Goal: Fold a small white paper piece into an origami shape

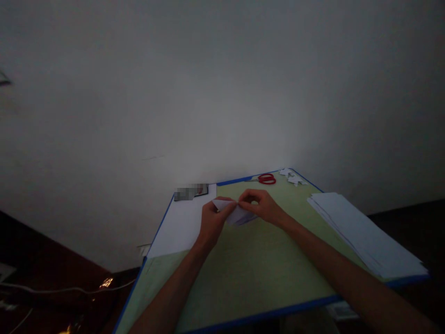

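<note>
1. Left hand [212, 218]: partly closed, thumb pressed against fingers, has hold of the folded paper [238, 215].
2. Right hand [262, 202]: thumb and forefinger curled into a ring, tips pinched together at the paper's upper edge, just beside the left thumb.
3. Folded paper: qty 1, white, smooth, creased, pointed corner at left. Sits between both hands, above the table [250, 273]. Layer count: can't tell.
4. Table: qty 1, under both hands. Pale green top, faint grain, blue edging.
5. White sheet [174, 232]: qty 1 visible, flat, matte, left of left hand.
6. Flat dark-edged item [201, 190]: qty 1, rectangular, partly pixelated, beyond left hand on the sheet's far end.
7. Scissors [266, 179]: qty 1, two red loop handles, grey blades pointing left. Just beyond right hand.
8. Paper scraps [295, 178]: several, small, white, angular, overlapping; exact count unclear. Beyond right hand, to its right.
9. Paper stack [365, 236]: qty 1, rectangular, edges slightly fanned, right of right hand. Sheets uncountable.
</note>
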Demonstrator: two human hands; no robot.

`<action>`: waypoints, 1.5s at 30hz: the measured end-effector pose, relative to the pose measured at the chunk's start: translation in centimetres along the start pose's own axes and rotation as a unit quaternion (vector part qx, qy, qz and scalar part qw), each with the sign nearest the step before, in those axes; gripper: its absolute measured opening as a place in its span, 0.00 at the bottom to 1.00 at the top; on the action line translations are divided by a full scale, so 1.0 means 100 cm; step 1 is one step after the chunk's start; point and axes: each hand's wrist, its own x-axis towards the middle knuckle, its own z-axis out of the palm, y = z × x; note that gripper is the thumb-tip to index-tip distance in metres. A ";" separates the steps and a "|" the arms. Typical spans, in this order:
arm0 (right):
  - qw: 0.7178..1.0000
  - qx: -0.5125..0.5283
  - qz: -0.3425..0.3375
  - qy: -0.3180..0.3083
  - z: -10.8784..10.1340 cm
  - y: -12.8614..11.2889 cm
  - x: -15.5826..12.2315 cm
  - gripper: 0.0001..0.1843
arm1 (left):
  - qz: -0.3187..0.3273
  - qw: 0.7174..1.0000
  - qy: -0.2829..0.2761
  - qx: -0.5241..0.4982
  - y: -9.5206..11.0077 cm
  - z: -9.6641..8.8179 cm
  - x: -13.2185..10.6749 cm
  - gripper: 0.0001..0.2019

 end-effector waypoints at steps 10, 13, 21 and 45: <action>0.995 -0.088 -0.040 0.013 -0.001 -0.006 -0.001 0.08 | -0.016 1.000 0.001 0.009 0.001 0.000 -0.001 0.12; 0.992 -0.113 -0.049 0.003 -0.002 -0.004 0.000 0.07 | -0.012 1.000 0.001 0.019 -0.002 -0.002 0.001 0.12; 0.995 -0.095 -0.010 -0.030 -0.013 0.000 0.003 0.07 | -0.014 0.999 0.006 0.037 -0.002 -0.006 0.004 0.11; 0.986 0.135 0.091 0.045 -0.015 0.015 0.004 0.18 | -0.016 0.995 0.073 -0.072 -0.009 -0.010 0.015 0.14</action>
